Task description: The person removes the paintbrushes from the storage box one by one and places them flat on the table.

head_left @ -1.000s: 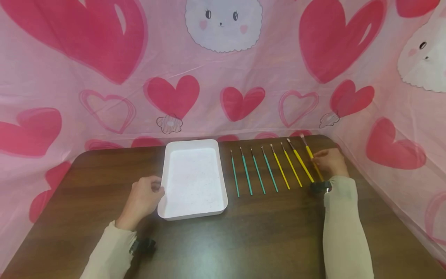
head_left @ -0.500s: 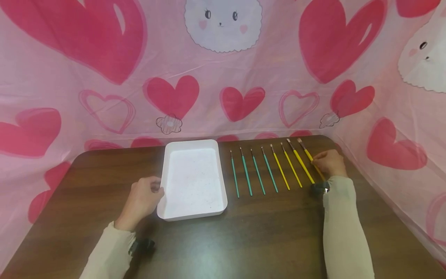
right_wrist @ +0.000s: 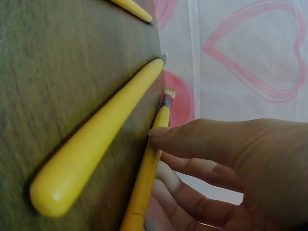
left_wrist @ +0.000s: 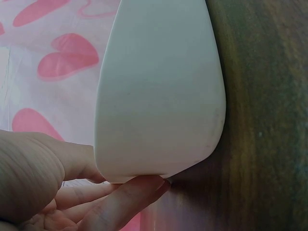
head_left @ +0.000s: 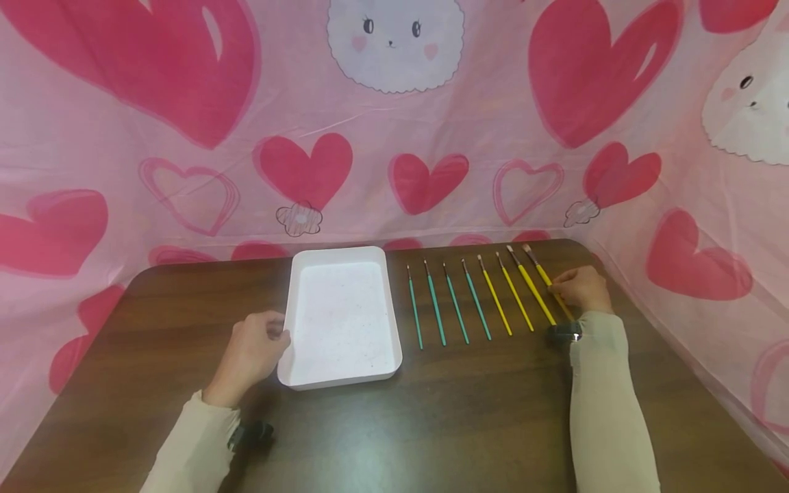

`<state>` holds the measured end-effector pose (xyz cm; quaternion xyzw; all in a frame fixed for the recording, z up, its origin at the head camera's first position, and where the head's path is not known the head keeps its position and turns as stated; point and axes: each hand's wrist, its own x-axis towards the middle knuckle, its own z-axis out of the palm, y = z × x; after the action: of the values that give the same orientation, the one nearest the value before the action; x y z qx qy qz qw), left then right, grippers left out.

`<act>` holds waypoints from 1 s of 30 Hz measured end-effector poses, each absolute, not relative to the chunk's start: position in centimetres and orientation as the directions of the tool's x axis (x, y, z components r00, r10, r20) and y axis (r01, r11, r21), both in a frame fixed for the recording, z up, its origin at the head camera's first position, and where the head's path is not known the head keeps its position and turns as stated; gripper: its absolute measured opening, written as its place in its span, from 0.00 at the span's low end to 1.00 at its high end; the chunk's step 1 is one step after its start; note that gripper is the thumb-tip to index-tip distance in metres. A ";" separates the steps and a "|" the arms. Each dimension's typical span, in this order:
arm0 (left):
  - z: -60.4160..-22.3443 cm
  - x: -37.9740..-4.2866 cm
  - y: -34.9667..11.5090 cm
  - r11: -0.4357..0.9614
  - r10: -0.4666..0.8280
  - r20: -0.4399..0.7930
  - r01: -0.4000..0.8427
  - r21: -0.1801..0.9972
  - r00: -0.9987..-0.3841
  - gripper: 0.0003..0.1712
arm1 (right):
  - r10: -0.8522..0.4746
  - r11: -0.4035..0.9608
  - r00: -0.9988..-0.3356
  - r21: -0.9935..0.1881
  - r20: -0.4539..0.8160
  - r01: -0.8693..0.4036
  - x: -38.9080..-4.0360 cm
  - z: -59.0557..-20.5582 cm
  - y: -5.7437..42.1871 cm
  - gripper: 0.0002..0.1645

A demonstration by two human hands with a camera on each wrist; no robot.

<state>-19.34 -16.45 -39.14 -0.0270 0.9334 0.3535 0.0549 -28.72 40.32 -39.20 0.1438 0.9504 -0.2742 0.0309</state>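
Note:
A shallow white tray (head_left: 345,322) lies on the table left of centre. My left hand (head_left: 253,346) holds its left side; in the left wrist view the thumb reaches over the rim while fingertips press the outer wall (left_wrist: 159,96). At the right end of a row of brushes, my right hand (head_left: 582,287) pinches a yellow paintbrush (head_left: 544,275) between thumb and fingers. That brush lies along the table with its bristles pointing away from me. Its lower handle is partly hidden by the hand in the head view.
Several teal paintbrushes (head_left: 435,309) and more yellow paintbrushes (head_left: 537,294) lie side by side, spaced apart, between the tray and my right hand. A pink heart-patterned cloth (head_left: 431,123) hangs behind and beside the brown table (head_left: 444,424).
The right hand has shifted the rightmost yellow paintbrush slightly left and towards me, bringing its bristle end nearer its neighbour. The left hand and tray look almost unmoved.

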 end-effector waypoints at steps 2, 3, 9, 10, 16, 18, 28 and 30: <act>-39.2 -19.4 -16.5 0.750 -0.012 -0.125 -0.092 0.655 -0.992 0.24 | 0.256 0.809 -0.957 -0.511 -0.137 0.290 -28.7 -39.2 40.3 0.23; -39.2 -19.4 -16.5 0.750 -0.012 -0.127 -0.092 0.654 -0.992 0.24 | 0.256 0.809 -0.957 -0.511 -0.137 0.290 -28.6 -39.2 40.3 0.23; -39.2 -19.2 -16.5 0.749 -0.015 -0.120 -0.090 0.657 -0.993 0.24 | 0.256 0.816 -0.959 -0.506 -0.120 0.281 -28.7 -39.2 40.4 0.25; -39.3 -19.2 -16.5 0.748 -0.017 -0.120 -0.092 0.657 -0.993 0.24 | 0.254 0.819 -0.961 -0.503 -0.112 0.275 -28.8 -39.3 40.4 0.25; -39.2 -19.4 -16.6 0.747 -0.016 -0.101 -0.079 0.660 -0.995 0.23 | 0.257 0.826 -0.966 -0.511 -0.033 0.237 -29.1 -39.3 39.8 0.30; -39.2 -19.4 -16.7 0.747 -0.013 -0.102 -0.077 0.661 -0.995 0.24 | 0.261 0.824 -0.965 -0.519 -0.008 0.227 -29.1 -39.2 39.3 0.30; -39.6 -18.8 -16.0 0.782 0.019 -0.070 -0.029 0.623 -0.997 0.33 | 0.139 0.875 -0.965 -0.484 0.221 0.016 -27.3 -37.4 36.0 0.35; -39.4 -18.6 -15.8 0.804 0.021 -0.024 0.002 0.594 -0.999 0.37 | 0.083 0.879 -0.964 -0.474 0.252 -0.048 -26.8 -36.4 35.1 0.38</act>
<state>-18.58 -15.78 -39.43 0.0059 0.9497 0.3127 0.0148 -26.79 35.11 -36.43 0.0092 0.9600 -0.2456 -0.1338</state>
